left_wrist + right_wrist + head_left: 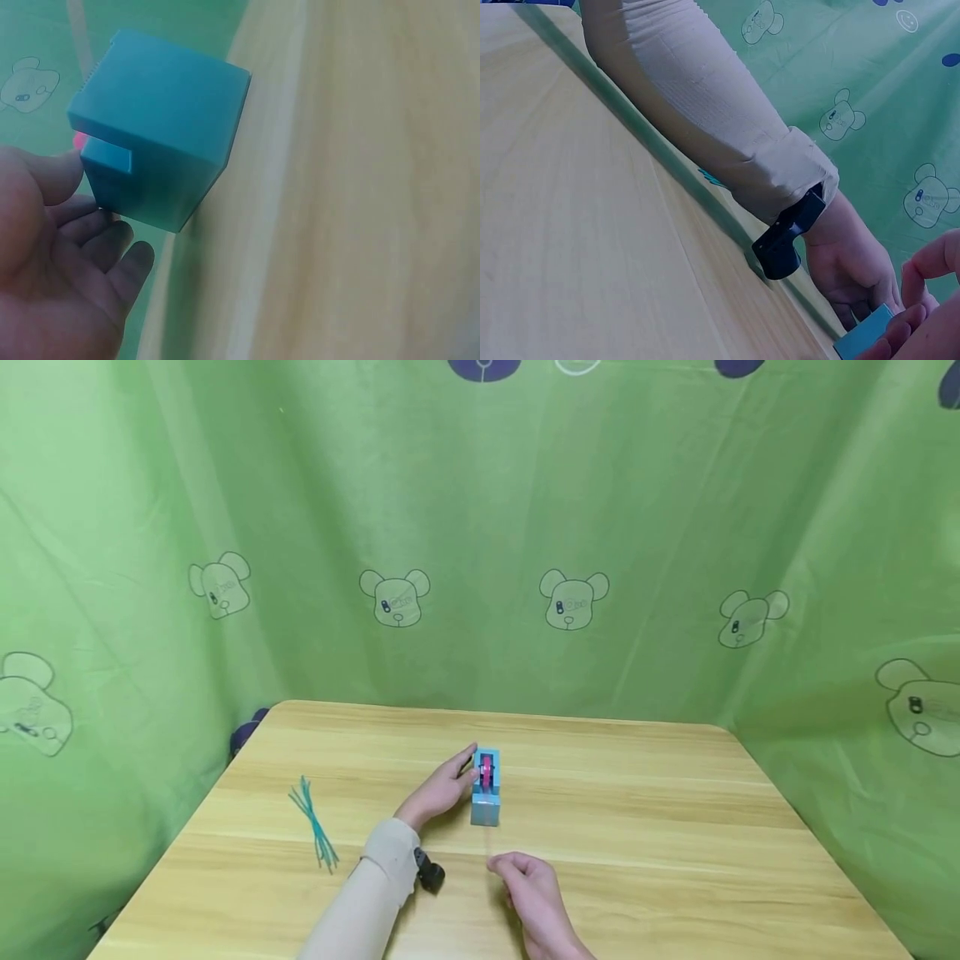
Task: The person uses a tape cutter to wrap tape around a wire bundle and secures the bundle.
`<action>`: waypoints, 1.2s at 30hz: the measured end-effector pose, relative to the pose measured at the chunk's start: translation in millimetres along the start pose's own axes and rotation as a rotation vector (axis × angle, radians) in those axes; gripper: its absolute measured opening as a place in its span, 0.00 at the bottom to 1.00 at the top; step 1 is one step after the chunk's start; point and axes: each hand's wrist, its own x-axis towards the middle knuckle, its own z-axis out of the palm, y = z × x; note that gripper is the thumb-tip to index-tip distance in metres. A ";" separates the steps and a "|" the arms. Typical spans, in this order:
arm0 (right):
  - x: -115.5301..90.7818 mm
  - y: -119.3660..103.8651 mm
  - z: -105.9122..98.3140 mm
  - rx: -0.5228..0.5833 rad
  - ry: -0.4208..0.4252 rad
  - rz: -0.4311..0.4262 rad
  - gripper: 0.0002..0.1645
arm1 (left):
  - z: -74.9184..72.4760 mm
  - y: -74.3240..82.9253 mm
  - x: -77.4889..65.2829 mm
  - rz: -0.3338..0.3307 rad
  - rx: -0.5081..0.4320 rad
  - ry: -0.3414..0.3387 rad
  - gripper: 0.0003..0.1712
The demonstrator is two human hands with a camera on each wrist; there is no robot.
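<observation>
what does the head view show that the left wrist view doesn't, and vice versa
Only the head view: the right hand pinching the tape strip, the teal strips and the black wrist device. Only the left wrist view: the palm side of the left hand and the notch in the blue dispenser. Both: that hand touching the dispenser, the wooden table and the green curtain.

Bright, even light fills the head view, the curtain (480,510) palest toward ten o'clock, with soft shadows on the desk (660,827) near six o'clock. The left wrist view is dimmer, the tape dispenser (161,131) shaded toward six o'clock and the desk blurred toward three. The right wrist view looks dim and bluish.
</observation>
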 end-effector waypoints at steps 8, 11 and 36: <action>-0.3 -0.9 1.1 -0.011 0.001 -0.003 0.12 | -2.9 5.3 -4.5 0.025 -0.002 0.018 0.33; 0.8 0.1 0.9 -0.013 -0.005 -0.002 0.11 | -5.1 7.2 -6.0 0.039 0.004 0.027 0.33; 0.2 2.1 1.7 -0.010 -0.012 -0.007 0.12 | -26.8 16.8 -33.8 0.118 0.031 0.116 0.35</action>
